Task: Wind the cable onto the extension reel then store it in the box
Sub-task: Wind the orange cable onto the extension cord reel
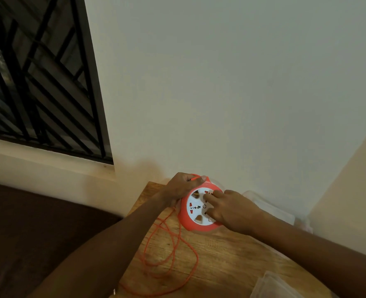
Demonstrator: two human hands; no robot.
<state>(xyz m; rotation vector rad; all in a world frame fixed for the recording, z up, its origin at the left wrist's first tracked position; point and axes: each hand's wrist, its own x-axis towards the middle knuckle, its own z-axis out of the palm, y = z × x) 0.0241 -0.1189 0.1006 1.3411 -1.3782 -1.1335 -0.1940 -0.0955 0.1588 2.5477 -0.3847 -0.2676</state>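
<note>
A head-worn camera looks down at a wooden worktop [231, 261] pushed into the corner of a pale-walled room. At far left is a dark window with a slanted metal grille [38, 72].

Moving right, the left hand [181, 187] curls over the upper left rim of the extension reel [199, 208], pinching a strand of the orange cable [173, 254] between thumb and fingers where it meets the rim. The reel is a round orange drum with a white socket face, and it sits near the back of the worktop, close to the wall.

Below the left hand, much of the cable lies in loose loops across the worktop and runs toward the near edge (so winding looks far from finished).

Right of centre, the right hand [229, 206] rests on the reel's white face, with two fingertips pressed into it, probably to turn it.

Further right, a clear plastic box [270, 206] sits behind the right wrist, against the wall. A second clear plastic piece [272, 286] shows at the bottom edge, perhaps a lid. Storing the reel is not yet done.

How much cable is already wound cannot be seen, since the rim hides it. The cable's plug end is not visible, and both clear pieces are partly cut off or covered.
</note>
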